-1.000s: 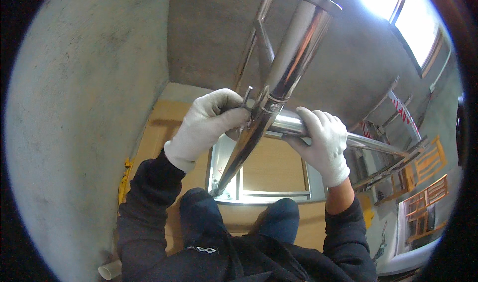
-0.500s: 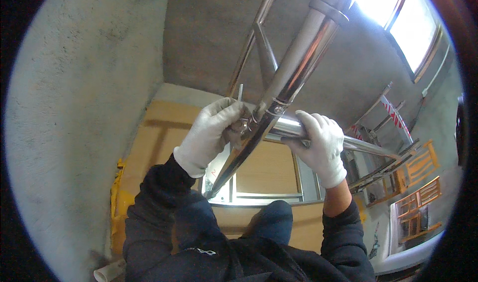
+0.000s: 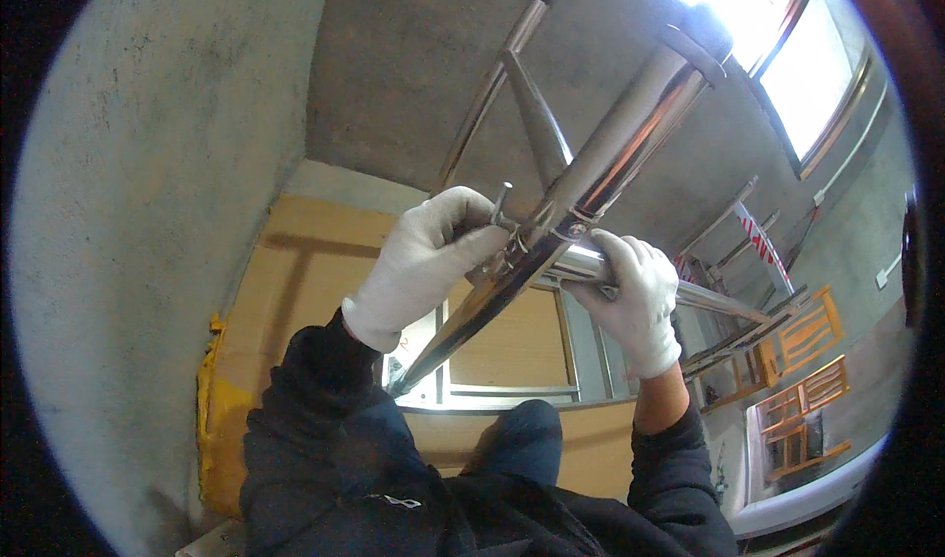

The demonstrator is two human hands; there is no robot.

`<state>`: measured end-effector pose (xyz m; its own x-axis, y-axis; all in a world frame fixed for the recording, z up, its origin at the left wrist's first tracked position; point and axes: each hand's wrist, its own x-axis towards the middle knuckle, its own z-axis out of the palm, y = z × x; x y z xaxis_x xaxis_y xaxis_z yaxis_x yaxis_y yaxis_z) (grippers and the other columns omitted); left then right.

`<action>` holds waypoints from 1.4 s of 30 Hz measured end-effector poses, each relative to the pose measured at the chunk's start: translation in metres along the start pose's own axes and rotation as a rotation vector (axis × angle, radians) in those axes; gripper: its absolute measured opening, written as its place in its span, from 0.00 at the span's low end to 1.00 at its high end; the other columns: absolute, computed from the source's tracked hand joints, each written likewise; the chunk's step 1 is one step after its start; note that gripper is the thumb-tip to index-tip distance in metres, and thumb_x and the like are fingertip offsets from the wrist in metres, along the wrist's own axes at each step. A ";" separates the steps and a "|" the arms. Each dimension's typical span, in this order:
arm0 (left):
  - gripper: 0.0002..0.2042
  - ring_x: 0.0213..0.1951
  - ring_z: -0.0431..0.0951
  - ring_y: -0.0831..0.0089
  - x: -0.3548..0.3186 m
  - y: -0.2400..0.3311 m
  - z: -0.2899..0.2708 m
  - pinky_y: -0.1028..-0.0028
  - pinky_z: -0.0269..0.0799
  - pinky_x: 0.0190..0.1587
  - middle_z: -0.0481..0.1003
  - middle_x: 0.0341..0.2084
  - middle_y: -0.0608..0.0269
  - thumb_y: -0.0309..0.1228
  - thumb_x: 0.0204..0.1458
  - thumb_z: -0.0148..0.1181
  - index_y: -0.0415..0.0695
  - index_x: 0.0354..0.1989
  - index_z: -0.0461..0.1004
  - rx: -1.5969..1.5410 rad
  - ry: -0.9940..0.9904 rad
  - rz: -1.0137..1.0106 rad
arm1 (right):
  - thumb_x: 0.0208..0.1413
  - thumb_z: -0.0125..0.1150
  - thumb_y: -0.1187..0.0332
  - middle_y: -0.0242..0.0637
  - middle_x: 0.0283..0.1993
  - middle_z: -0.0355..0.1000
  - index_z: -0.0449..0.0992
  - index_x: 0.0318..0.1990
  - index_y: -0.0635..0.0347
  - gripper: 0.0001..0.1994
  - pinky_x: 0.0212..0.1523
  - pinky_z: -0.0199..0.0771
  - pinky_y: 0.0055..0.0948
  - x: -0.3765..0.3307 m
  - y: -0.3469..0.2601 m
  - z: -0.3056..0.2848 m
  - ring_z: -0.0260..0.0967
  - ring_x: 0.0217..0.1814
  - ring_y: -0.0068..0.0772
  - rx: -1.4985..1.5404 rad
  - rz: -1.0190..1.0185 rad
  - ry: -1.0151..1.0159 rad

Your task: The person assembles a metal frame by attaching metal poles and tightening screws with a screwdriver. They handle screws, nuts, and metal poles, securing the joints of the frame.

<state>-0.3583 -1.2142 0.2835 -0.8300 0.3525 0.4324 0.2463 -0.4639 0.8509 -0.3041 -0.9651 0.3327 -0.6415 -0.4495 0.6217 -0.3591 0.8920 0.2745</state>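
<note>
A thick shiny metal pole (image 3: 615, 149) slants from upper right down toward my knees, with a tapered lower end. At its fitting (image 3: 574, 228), my gloved left hand (image 3: 433, 247) pinches a thin metal rod (image 3: 503, 203) that sticks up past the thumb and forefinger. The rod's lower part is hidden by the glove. On the other side of the pole, my gloved right hand (image 3: 630, 296) is closed round a shorter horizontal tube (image 3: 581, 262). Both gloves are white.
A Y-shaped metal tube frame (image 3: 522, 85) stands behind the pole. Tan board (image 3: 325, 281) lies below, with a metal-edged panel (image 3: 512, 340) on it. Bare grey wall (image 3: 148, 213) rises at left. Wooden chairs (image 3: 812, 336) and a window (image 3: 807, 75) are at right.
My left thumb and fingers have shifted up and right around the thin rod, which now leans more. My right hand keeps its hold. The whole view has turned slightly.
</note>
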 end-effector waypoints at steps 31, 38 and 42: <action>0.08 0.33 0.77 0.73 0.007 -0.015 -0.006 0.76 0.73 0.36 0.74 0.30 0.60 0.18 0.51 0.63 0.37 0.39 0.75 0.483 -0.044 0.520 | 0.36 0.75 0.57 0.35 0.33 0.73 0.74 0.46 0.56 0.27 0.36 0.69 0.37 0.002 -0.001 0.000 0.72 0.36 0.40 0.001 -0.028 0.032; 0.08 0.34 0.76 0.75 0.014 -0.009 -0.013 0.76 0.71 0.37 0.73 0.30 0.61 0.18 0.49 0.64 0.37 0.38 0.76 0.528 -0.116 0.598 | 0.36 0.75 0.58 0.34 0.32 0.72 0.74 0.47 0.56 0.28 0.35 0.69 0.38 0.001 0.000 -0.001 0.71 0.35 0.40 0.007 -0.026 0.030; 0.07 0.33 0.76 0.77 0.007 -0.002 -0.010 0.77 0.73 0.36 0.74 0.30 0.65 0.19 0.50 0.64 0.37 0.37 0.76 0.436 -0.083 0.336 | 0.37 0.75 0.57 0.34 0.31 0.71 0.74 0.47 0.56 0.28 0.35 0.69 0.37 0.002 -0.004 -0.004 0.71 0.34 0.40 0.013 -0.016 0.010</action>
<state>-0.3698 -1.2191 0.2823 -0.6319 0.3144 0.7084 0.6898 -0.1886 0.6990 -0.3015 -0.9689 0.3357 -0.6287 -0.4627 0.6250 -0.3780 0.8842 0.2744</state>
